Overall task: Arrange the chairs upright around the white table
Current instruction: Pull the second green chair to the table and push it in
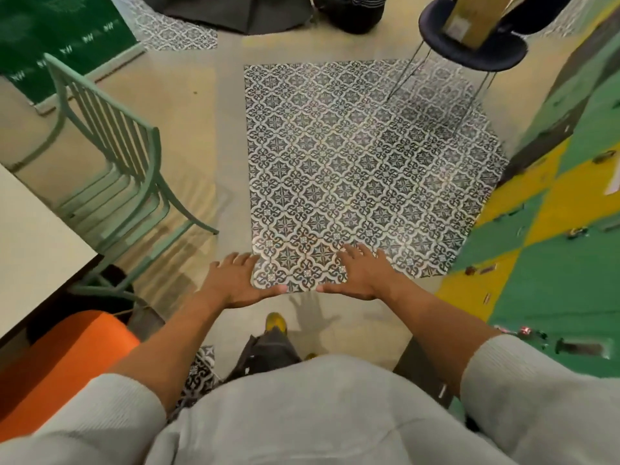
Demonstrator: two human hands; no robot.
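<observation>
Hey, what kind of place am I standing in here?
Probably an indoor lounge or play area: a green slatted chair beside a white table, patterned floor tiles, and green-and-yellow floor mats.

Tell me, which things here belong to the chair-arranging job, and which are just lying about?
Part of the job:
green chair, upright beside the white table
dark chair, upright, farther off
left hand and right hand, both holding nothing

Just lying about:
cardboard box on the dark chair
patterned mat
green board
</observation>
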